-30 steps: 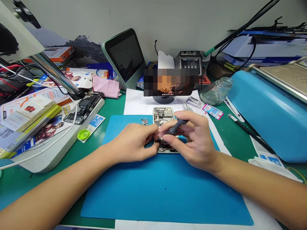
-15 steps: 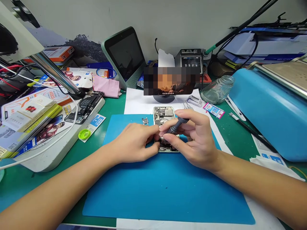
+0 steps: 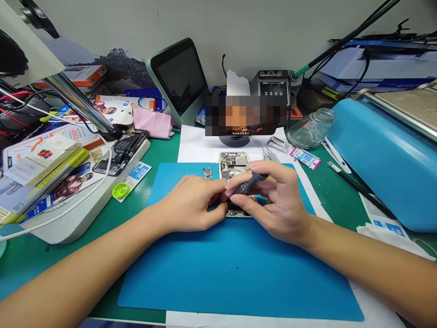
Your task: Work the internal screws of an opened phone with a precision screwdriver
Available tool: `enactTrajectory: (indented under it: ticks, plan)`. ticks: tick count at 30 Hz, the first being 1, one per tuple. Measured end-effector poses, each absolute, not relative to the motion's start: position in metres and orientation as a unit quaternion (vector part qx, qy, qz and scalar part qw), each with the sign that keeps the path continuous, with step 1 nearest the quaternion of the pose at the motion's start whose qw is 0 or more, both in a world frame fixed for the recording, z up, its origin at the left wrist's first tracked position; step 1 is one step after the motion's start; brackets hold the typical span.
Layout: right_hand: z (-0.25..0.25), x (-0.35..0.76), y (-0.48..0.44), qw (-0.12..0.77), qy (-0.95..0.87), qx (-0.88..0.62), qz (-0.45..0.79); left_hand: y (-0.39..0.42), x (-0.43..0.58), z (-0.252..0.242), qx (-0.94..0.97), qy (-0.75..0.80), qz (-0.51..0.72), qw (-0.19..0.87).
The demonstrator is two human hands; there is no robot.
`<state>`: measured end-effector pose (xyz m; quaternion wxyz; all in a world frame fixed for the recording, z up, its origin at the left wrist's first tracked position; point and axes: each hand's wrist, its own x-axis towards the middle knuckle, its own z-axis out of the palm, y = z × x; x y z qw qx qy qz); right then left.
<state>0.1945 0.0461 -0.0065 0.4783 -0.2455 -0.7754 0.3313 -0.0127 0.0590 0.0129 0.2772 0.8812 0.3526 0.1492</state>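
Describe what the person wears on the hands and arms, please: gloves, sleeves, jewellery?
Nothing is worn that the view shows. The left hand and the right hand have no gloves, and no ring shows on the visible fingers. The left forearm and the right forearm are without sleeves up to the picture's edge. Neither wrist carries a watch, bracelet or strap.

I had the opened phone [image 3: 234, 165] lying on the mat [image 3: 239, 273], near its far edge. My left hand [image 3: 191, 205] rested at the phone's left side, and my right hand [image 3: 276, 205] was over the phone with the screwdriver [image 3: 248, 183]. Just left of the phone lay a small part [image 3: 206, 172]. Behind and right of the phone lay tweezers [image 3: 269, 154], and farther right stood a jar [image 3: 310, 129].
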Motion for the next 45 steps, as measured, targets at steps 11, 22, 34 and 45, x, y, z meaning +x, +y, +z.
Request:
enactTrajectory:
  ticks: [11,22,34,45]
  plan:
    - [-0.0063,0.1933,0.0457,0.484,-0.769,-0.244,0.339,0.0595,-0.0123,0.0124,0.881,0.351,0.148,0.282]
    - [-0.0044,0.1937,0.0459,0.488,-0.768,-0.251,0.331,0.0595,-0.0125,0.0122,0.879,0.350,0.145,0.289]
    - [-0.0019,0.1928,0.0464,0.503,-0.771,-0.246,0.305,0.0596,-0.0130,0.0117,0.876,0.351,0.145,0.295]
    - [-0.0029,0.1934,0.0466,0.525,-0.775,-0.239,0.260,0.0601,-0.0142,0.0093,0.868,0.345,0.180,0.309]
